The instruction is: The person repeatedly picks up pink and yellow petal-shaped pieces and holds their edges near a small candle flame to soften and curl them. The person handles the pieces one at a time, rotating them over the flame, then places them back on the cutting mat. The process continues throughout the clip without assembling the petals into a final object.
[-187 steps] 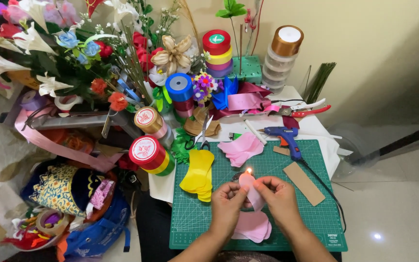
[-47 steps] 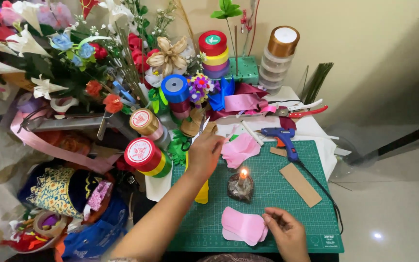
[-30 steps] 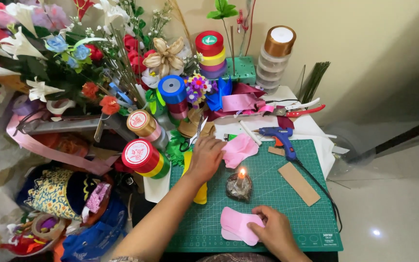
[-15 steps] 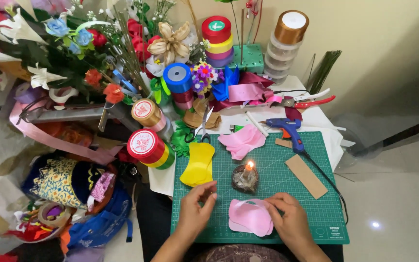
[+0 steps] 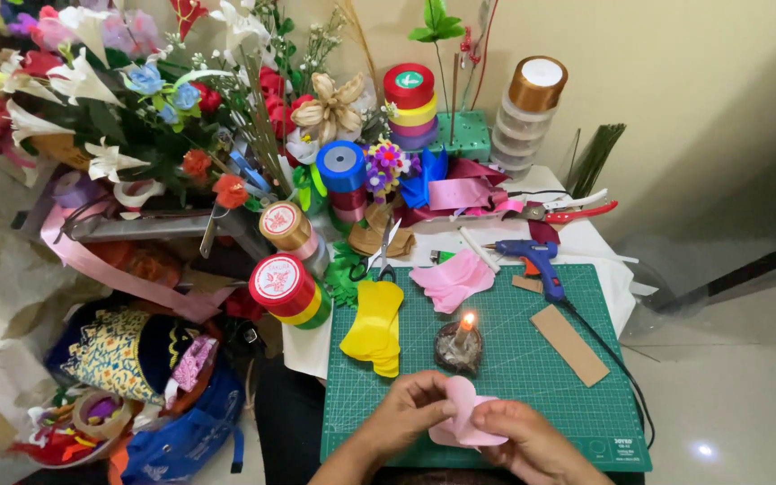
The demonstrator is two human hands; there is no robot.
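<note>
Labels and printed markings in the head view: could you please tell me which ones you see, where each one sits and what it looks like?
Red ribbon roll, left of the green cutting mat: round white label with red print.
Gold ribbon roll, just behind it: a similar round white and red label.
Top red roll of the ribbon stack, at the back: round green and white label.
Cutting mat: small white marking at its near right corner.
No screens or signs.

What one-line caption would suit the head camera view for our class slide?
Both hands, left hand and right hand, hold a pink petal piece above a green cutting mat, near a lit candle.
</note>
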